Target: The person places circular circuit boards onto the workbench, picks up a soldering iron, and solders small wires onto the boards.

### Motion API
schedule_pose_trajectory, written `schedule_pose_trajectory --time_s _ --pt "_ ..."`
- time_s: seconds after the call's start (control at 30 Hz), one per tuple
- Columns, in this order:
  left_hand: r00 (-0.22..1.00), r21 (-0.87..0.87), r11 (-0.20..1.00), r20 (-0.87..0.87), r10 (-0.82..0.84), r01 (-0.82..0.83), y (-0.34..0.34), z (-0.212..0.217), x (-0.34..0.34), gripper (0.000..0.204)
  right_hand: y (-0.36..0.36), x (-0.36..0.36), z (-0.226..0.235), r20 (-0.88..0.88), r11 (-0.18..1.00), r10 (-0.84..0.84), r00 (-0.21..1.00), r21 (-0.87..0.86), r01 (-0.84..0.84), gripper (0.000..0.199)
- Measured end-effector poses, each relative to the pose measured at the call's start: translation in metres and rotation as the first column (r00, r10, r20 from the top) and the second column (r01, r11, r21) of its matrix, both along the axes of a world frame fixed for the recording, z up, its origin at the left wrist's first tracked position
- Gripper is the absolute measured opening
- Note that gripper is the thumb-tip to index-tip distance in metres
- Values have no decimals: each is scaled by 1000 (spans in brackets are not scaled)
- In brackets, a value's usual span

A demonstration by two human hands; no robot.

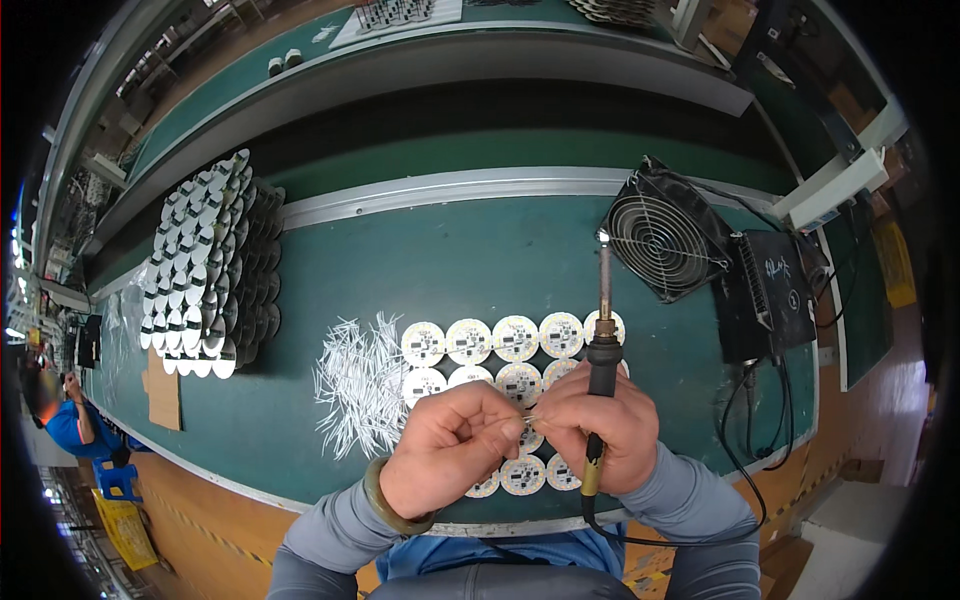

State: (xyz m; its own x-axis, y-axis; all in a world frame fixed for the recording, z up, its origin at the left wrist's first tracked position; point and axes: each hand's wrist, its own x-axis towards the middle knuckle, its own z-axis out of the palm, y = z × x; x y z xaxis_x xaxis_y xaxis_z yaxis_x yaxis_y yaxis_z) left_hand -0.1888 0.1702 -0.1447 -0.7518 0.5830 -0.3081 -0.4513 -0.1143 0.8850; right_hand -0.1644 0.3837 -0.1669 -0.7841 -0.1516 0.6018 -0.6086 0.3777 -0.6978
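Note:
Over the near middle of the bench, my left hand [450, 452] is closed, with thumb and forefinger pinching a thin wire [528, 419]. Fingertips of my right hand [618, 428] meet the same wire from the other side. That hand also grips a soldering iron [603, 368], upright in the picture, its bare tip toward the fan. Below both hands lie rows of round white LED circuit boards [516, 339], partly hidden by my fingers. Left of the boards is a loose heap of short white wires [360, 390].
A tall stack of round discs [200, 270] stands at the left, beside a cardboard piece [164, 392]. At the right are a black fan [657, 235] and a black power box [770, 295]; the iron's cord loops near my right forearm. A person [72, 415] sits far left.

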Motion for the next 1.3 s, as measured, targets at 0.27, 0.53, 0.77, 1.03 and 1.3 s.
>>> schedule_pose_trajectory --time_s 0.27,0.53,0.77,1.03,1.3 --pt "976 -70 996 -214 41 -57 -4 -14 3 2 0 2 7 78 997 -28 997 76 22 37" --pt "715 -302 937 -693 -90 -176 3 -5 0 6 1 5 0 150 997 17 989 68 -28 36" --pt "657 -318 926 -746 -110 -205 1 0 -1 9 0 5 0 129 1000 8 992 10 -9 35" --pt "573 -340 905 -807 -143 -253 2 -5 -2 10 7 1 9 137 988 5 991 154 -26 34" --pt "372 -417 791 -891 -259 -448 3 -16 -12 20 24 11 23 51 993 -37 998 111 31 33"
